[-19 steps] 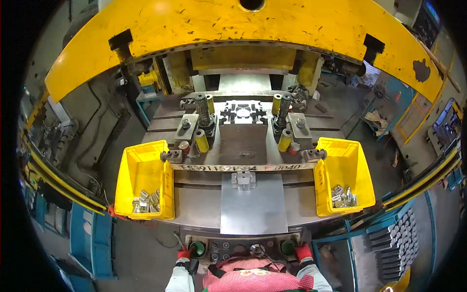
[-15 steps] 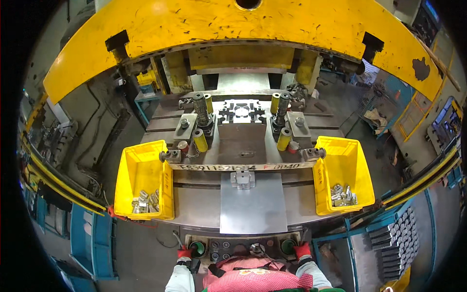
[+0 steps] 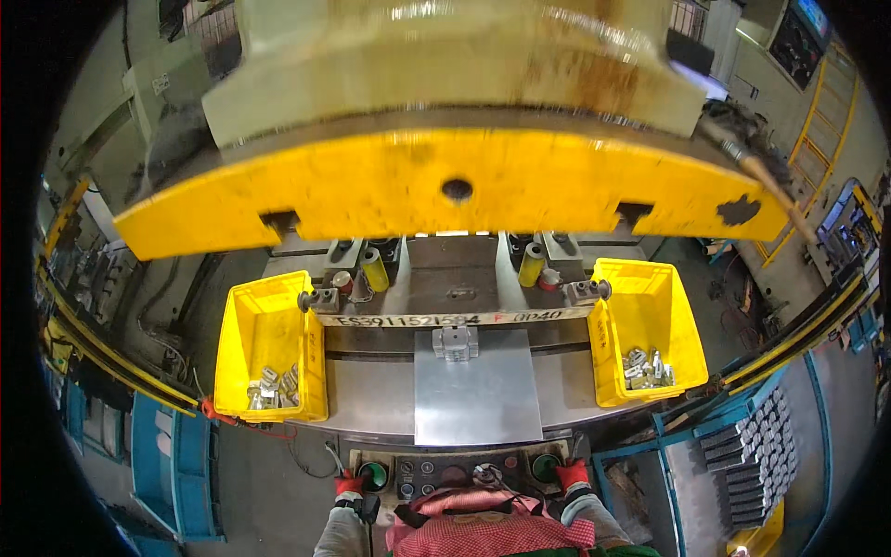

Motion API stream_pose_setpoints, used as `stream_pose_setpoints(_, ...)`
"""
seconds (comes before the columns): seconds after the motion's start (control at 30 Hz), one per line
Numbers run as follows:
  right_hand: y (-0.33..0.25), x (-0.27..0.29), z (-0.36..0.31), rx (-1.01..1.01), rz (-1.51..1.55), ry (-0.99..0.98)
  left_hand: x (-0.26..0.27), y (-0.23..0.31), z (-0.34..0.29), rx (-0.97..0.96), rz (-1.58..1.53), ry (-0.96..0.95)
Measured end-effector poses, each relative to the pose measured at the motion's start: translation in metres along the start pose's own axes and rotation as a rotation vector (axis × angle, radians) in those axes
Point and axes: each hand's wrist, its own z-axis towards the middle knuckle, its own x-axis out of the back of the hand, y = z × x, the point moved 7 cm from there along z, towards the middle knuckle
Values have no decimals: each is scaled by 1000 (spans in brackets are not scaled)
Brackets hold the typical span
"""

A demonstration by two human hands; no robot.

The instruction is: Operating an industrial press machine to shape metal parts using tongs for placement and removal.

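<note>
left hand (image 3: 348,486) pressing green button (image 3: 372,476) at 7 o'clock, right hand (image 3: 573,477) pressing its twin (image 3: 544,467) at 5; fingers hidden; rigid buttons, likely firm top push.

Bright overhead light falls evenly, with glare on the steel plate (image 3: 477,385) and the pale press top (image 3: 445,56). The yellow ram (image 3: 445,190) is smeared by motion blur. Fisheye bending curves straight edges, and black corners ring the frame. Shadow lies beneath the ram.
</note>
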Motion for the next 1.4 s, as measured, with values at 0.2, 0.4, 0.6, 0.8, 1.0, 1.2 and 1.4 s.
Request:
stream_pose_setpoints(0.2,20,-2,11,-4,76,0,-13,15,0,38,130,-133)
stream_pose_setpoints(0.4,-4,-18,3,55,23,-44,-11,-40,65,-257,484,-24)
stream_pose_setpoints(0.6,76,45,30,6,654,249,22,5,-54,57,-866,3)
stream_pose_setpoints(0.8,-89,220,-32,360,761,798,200,159,-124,-697,-755,435)
stream_pose_setpoints(1.0,-390,189,-85,957,659,-16,155,419,-204,-1006,-714,-363)
stream_pose_setpoints(1.2,-549,110,-50,1012,289,-244,10,557,-185,-795,-372,-663)
stream_pose_setpoints(1.4,-531,133,-44,1037,525,-85,15,558,-203,-1073,-586,-424)
